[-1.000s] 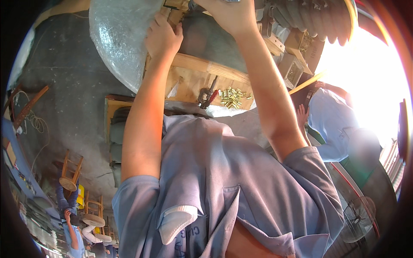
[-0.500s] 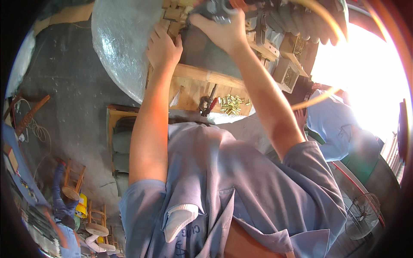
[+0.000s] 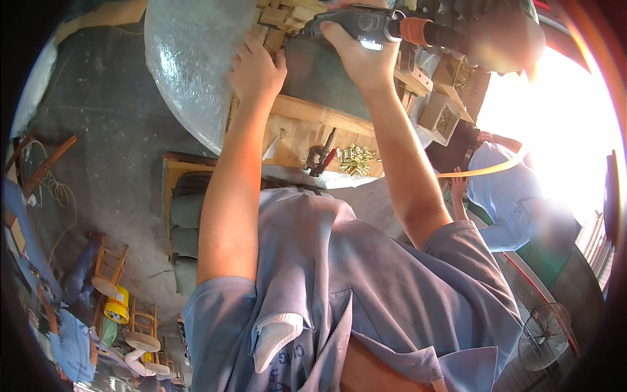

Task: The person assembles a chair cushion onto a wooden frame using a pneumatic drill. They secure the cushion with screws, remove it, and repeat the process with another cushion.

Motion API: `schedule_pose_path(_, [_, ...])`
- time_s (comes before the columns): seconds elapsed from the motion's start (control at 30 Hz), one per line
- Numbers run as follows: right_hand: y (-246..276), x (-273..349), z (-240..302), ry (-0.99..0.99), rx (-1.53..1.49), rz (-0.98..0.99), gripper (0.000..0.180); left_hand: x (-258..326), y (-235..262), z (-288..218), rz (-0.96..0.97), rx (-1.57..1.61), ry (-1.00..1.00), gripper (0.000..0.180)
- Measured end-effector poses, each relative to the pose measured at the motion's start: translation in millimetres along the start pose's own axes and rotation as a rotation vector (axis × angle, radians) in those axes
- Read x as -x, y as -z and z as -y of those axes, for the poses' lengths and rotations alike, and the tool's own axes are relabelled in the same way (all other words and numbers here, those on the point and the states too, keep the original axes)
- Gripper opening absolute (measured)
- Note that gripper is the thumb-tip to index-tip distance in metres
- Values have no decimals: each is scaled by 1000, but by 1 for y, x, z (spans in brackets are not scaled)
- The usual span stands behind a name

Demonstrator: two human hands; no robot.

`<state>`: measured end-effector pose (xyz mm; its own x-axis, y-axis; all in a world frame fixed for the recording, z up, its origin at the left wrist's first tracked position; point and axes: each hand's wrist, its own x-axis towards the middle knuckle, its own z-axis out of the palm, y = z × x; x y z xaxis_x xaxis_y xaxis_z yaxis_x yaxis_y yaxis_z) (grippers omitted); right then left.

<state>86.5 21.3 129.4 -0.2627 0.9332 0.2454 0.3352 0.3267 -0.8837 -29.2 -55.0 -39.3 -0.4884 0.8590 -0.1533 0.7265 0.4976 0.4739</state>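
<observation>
My right hand (image 3: 369, 62) is closed round a dark power drill (image 3: 366, 25) with an orange collar. The drill lies level and its front end points left, toward small wooden blocks (image 3: 277, 16). My left hand (image 3: 258, 72) rests beside those blocks, at the left edge of a wooden jig (image 3: 320, 112). Its thumb stands apart from the fingers, and the fingertips are partly blurred. Between my hands, a dark grey panel (image 3: 326, 72) lies in the jig. Nearer me on the wood are a clamp with a red handle (image 3: 320, 160) and a pile of small brass inserts (image 3: 356, 159).
A round surface wrapped in clear plastic (image 3: 183, 72) lies under the jig. Grey pads (image 3: 189, 222) are stacked at the left. Wooden boxes (image 3: 441, 117) stand at the right, near a yellow hose (image 3: 490, 170) and a co-worker (image 3: 496, 183). A fan (image 3: 545, 333) is lower right.
The drill and my right hand have come nearer and to the right, so more of the tool shows. My left hand has shifted slightly right and down in the picture.
</observation>
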Motion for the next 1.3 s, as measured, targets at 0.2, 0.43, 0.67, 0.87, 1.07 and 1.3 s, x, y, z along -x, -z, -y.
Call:
schedule_pose_path(0.2, [-1,0,-6,10,16,39,36,2,-2,3,-43,26,-11,87])
schedule_pose_path(0.43, [9,-19,-4,57,35,534,43,-1,-2,2,20,17,9,86])
schedule_pose_path(0.67, [11,-29,-17,69,-177,417,39,0,2,-1,-49,7,-30,88])
schedule_pose_path(0.87, [73,74,-12,12,-50,66,60,-2,-6,6,-59,32,-52,83])
schedule_pose_path(1.07, [170,214,-10,-618,-742,-685,67,-1,14,-10,84,26,18,77])
schedule_pose_path(1.3, [239,295,-128,-577,-1356,-1672,14,-5,0,-6,52,57,-100,84])
